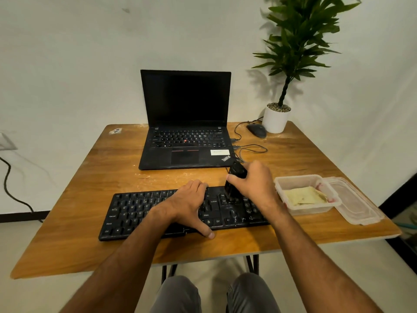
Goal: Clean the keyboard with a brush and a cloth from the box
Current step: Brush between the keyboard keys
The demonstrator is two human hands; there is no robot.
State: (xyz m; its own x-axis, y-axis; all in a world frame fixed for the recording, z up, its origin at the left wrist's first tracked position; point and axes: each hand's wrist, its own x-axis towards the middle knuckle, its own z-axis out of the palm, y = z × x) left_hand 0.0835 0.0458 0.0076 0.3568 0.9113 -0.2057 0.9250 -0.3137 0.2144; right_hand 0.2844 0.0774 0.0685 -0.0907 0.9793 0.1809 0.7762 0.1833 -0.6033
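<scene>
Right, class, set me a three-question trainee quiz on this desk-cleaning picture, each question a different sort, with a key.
1. True or false: the cloth lies in the plastic box.
2. Which hand grips the brush? A left hand, B right hand.
3. Fill in: the brush bristles touch the ___.

Key: 1 true; 2 B; 3 keyboard.

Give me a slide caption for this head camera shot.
Right hand scrubs the black keyboard with a brush while the left hand steadies it; cloth waits in the box.
</scene>
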